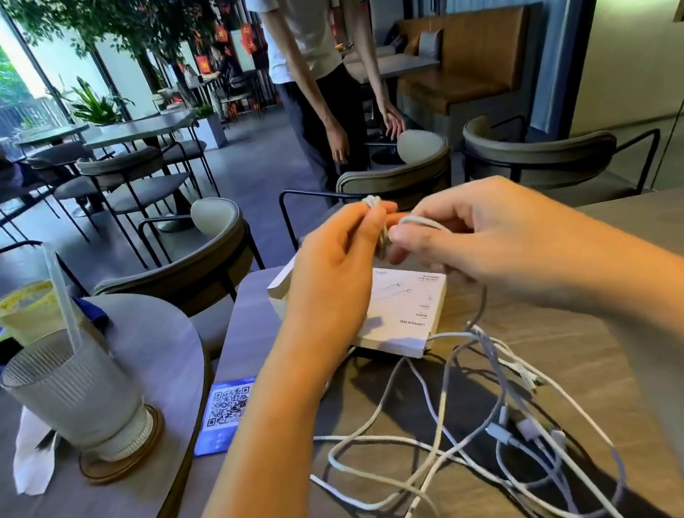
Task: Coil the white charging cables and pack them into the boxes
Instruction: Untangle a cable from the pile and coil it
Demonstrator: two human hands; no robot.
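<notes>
Head view: left hand (335,269) raised above the worktop (653,254), fingers (363,221) curled round a small coil of white cable (372,202); right hand (484,232) just beside it, thumb and forefinger pinching the same cable's next loop. White box (403,316) lies on the worktop directly beneath both hands. Loose white cables (472,439) sprawl tangled nearer the wearer, plugs visible. Ribbed glass (74,390) on coaster and QR card (228,415) at left

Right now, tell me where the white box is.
In the head view, the white box lies on the table at centre, under both hands, beyond the loose white cables.
</notes>
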